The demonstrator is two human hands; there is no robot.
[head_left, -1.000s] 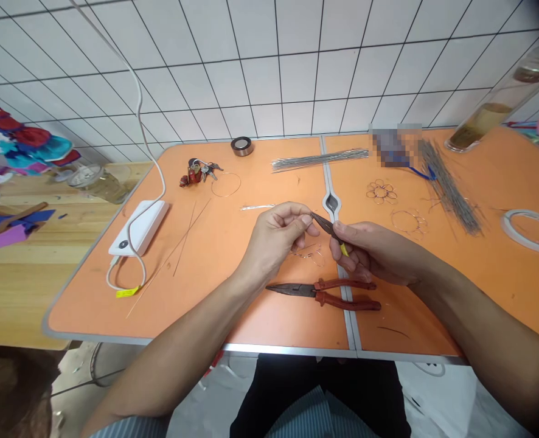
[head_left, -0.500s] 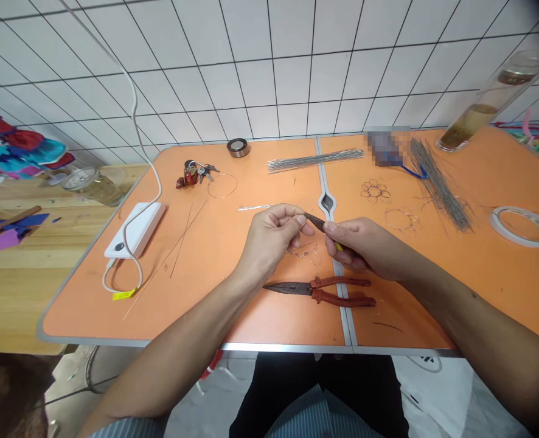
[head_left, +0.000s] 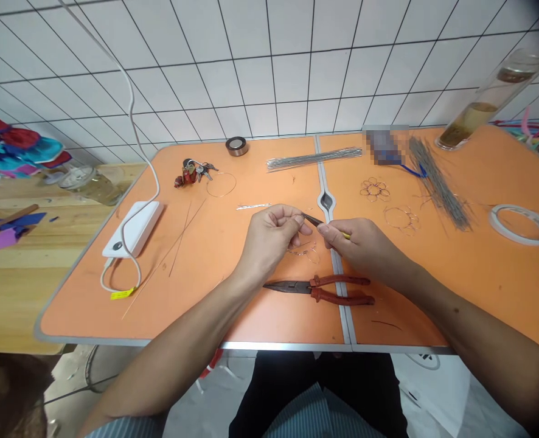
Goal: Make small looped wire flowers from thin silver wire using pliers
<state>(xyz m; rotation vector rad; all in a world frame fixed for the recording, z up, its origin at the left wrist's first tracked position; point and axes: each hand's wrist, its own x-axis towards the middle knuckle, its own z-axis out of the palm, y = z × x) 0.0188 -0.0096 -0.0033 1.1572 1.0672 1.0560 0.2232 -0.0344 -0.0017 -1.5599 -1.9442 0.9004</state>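
My left hand (head_left: 281, 234) is closed in a pinch over the middle of the table. Thin looped wire (head_left: 308, 250) shows just below its fingers and appears to be held there. My right hand (head_left: 358, 243) grips slim dark tweezers (head_left: 312, 219) with a yellow part poking out behind the thumb. Their pointed tip meets my left fingertips, which hide the exact contact. Closer to me lie long-nose pliers (head_left: 319, 289) with red handles, jaws pointing left. A short bundle of silvery wire pieces (head_left: 253, 207) rests just beyond my left hand.
Two bundles of straight wire (head_left: 315, 159) (head_left: 440, 185) lie farther back. On the right are a wire flower (head_left: 375, 190), a looped wire ring (head_left: 401, 220), a white tape roll (head_left: 522, 225) and a glass bottle (head_left: 472, 118). Keys (head_left: 201, 171), black tape (head_left: 236, 146) and a cabled white power bank (head_left: 133, 230) occupy the left.
My right hand has turned the tweezers, so they now look narrower and their yellow part shows above the hand. My left hand keeps its pinch in nearly the same place.
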